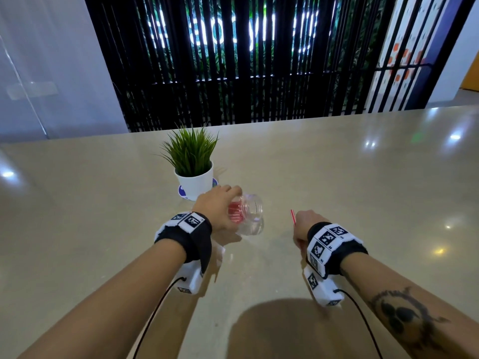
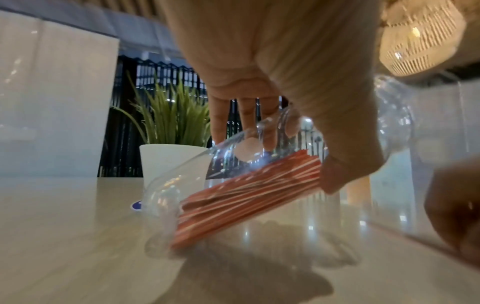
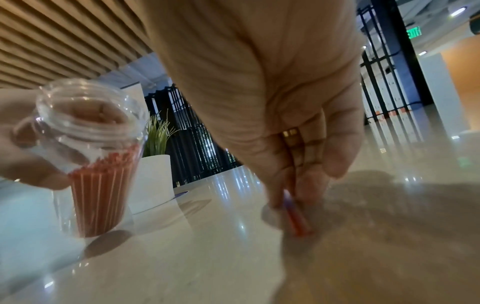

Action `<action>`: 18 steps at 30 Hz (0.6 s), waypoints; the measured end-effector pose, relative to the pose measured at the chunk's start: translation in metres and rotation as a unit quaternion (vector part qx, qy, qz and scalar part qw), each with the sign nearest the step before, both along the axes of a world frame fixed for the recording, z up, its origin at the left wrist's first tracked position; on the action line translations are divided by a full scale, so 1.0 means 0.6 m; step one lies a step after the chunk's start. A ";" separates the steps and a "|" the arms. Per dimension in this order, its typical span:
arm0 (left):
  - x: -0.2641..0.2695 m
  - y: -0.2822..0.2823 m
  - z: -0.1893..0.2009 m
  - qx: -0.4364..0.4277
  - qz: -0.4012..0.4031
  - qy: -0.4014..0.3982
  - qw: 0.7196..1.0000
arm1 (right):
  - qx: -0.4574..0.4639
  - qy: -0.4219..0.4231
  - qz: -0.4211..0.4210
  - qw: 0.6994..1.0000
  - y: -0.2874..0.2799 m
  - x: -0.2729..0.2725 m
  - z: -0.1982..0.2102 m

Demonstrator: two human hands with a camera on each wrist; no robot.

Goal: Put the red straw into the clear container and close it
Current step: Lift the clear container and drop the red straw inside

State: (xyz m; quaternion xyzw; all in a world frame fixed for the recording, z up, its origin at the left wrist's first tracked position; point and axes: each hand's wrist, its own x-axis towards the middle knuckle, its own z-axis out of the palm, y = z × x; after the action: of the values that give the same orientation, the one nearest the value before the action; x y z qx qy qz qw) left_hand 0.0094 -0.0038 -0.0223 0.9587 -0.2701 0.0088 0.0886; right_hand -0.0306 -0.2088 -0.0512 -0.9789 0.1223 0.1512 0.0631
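Insertion step. Left hand (image 1: 217, 206) gripped the clear jar (image 1: 248, 215), tilted mouth-right at frame centre, lid off, red straws (image 2: 249, 193) already inside. Right hand (image 1: 304, 224) pinched the loose red straw (image 1: 293, 216) just right of the jar. Next: aim its tip into the mouth; no lid seen.

Glossy beige table (image 1: 337, 177); white potted plant (image 1: 194, 174) on blue coaster (image 1: 182, 192), far side.
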 end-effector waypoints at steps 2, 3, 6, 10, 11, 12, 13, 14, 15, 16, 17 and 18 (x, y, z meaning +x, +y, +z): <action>-0.001 0.008 0.014 -0.063 0.010 0.011 0.998 | 0.000 -0.001 -0.003 1.000 0.000 0.003 0.001; -0.002 0.012 0.018 -0.099 0.018 0.015 0.995 | -0.006 -0.005 -0.005 1.000 0.001 0.004 0.000; -0.011 0.022 0.020 -0.209 0.044 0.027 0.977 | -0.028 -0.005 0.009 1.000 0.010 0.006 -0.006; -0.012 0.025 0.015 -0.269 0.045 0.047 0.961 | -0.046 -0.010 0.026 0.999 0.012 0.009 -0.017; -0.010 0.024 0.015 -0.277 0.044 0.053 0.958 | -0.047 -0.013 0.028 0.998 0.011 0.010 -0.019; -0.010 0.024 0.014 -0.287 0.044 0.059 0.955 | -0.049 -0.015 0.032 0.998 0.010 0.012 -0.021; -0.010 0.023 0.014 -0.300 0.045 0.063 0.951 | -0.053 -0.018 0.034 0.998 0.011 0.011 -0.021; -0.012 0.022 0.015 -0.315 0.045 0.066 0.946 | -0.056 -0.022 0.036 0.998 0.012 0.011 -0.022; -0.014 0.021 0.015 -0.333 0.045 0.069 0.939 | -0.059 -0.024 0.038 0.997 0.013 0.010 -0.023; -0.017 0.019 0.014 -0.351 0.044 0.075 0.932 | -0.059 -0.025 0.040 0.997 0.013 0.009 -0.026; -0.019 0.018 0.013 -0.371 0.044 0.082 0.924 | -0.055 -0.025 0.037 0.997 0.013 0.007 -0.024; -0.021 0.018 0.010 -0.388 0.045 0.089 0.916 | -0.045 -0.033 0.031 0.998 0.013 0.007 -0.020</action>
State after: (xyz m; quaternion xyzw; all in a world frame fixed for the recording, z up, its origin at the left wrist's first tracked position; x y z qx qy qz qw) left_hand -0.0029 0.0070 -0.0161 0.8571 -0.1926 0.0318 0.4767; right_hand -0.0265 -0.2012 -0.0631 -0.9885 0.0961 0.1152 0.0186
